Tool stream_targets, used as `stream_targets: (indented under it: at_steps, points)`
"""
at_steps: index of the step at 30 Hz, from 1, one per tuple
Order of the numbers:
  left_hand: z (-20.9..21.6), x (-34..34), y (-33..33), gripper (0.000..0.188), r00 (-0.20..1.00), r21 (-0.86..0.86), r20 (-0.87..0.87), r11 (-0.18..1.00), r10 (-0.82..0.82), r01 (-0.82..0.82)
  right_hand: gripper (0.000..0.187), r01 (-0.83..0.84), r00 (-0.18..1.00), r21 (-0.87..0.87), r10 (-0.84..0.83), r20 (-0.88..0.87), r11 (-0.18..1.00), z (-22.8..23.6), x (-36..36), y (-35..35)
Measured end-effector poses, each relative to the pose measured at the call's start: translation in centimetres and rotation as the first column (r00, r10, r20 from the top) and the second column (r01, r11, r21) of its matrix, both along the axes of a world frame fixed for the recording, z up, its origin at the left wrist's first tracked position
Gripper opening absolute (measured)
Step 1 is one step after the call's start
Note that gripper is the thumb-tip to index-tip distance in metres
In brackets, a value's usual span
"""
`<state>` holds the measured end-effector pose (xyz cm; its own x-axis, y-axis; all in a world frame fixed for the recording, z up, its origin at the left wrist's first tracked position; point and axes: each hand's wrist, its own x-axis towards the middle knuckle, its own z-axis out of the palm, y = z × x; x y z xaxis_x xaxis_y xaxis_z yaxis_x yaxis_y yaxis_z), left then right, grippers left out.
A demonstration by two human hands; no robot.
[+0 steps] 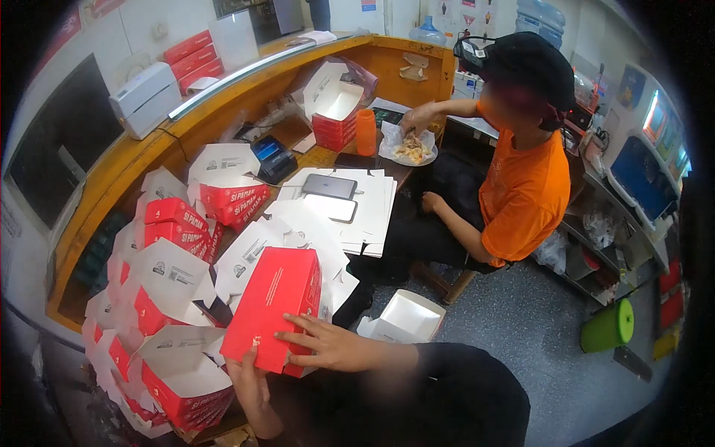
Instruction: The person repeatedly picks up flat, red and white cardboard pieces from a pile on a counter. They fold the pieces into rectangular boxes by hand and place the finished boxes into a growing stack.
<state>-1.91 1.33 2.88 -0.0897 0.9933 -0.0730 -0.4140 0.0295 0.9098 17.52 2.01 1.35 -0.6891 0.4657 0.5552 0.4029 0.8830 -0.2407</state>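
Left hand and right hand grip a closed red box between them: the left at its near end, fingers bent against the corner, the right with its fingers spread over the long side edge. The box is tilted, over the near part of the surface; whether it touches what lies beneath, I cannot tell. Just beyond it are flattened white cartons, some overlapping.

Stacks of open red-and-white boxes crowd the surface's left side, down to its near left corner. Toward the right edge, a pile of white card sheets bears a gray phone and a white phone, side by side. A card terminal stands toward the back edge. Near the far end, an orange bottle stands just beside another red stack.

At the right edge sits a co-worker in an orange shirt, one hand at food on white paper. An open white box lies nearer, to the right of the red box.
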Motion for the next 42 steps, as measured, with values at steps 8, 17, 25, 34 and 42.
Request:
stream_targets:
  at_steps: [8,17,25,34,42]
  points:
    - [-2.8,1.0,2.4,0.043,0.961,0.305,0.25,0.952,-0.115,0.034,0.037,-0.397,0.818,-0.329,0.168,-0.55,0.857,2.6,1.2,-1.1]
    - [-1.1,1.9,1.4,0.056,0.993,0.411,0.084,0.911,-0.084,0.042,0.033,-0.136,0.957,-0.103,0.103,-0.272,0.985,5.1,3.0,-0.9]
    - [-1.5,4.1,-0.2,0.045,0.99,0.38,0.141,0.922,0.023,-0.075,0.033,0.005,0.972,-0.026,-0.011,-0.236,1.0,4.3,2.7,-0.6]
    - [0.0,5.3,-0.3,0.03,0.983,0.245,0.176,0.965,0.046,-0.089,0.029,0.038,0.969,0.005,-0.036,-0.244,0.999,3.4,2.8,0.3]
    - [0.3,5.6,-0.3,0.018,0.973,0.05,0.231,0.998,0.018,-0.031,0.027,0.045,0.985,-0.015,-0.047,-0.166,0.999,3.3,3.5,0.1]
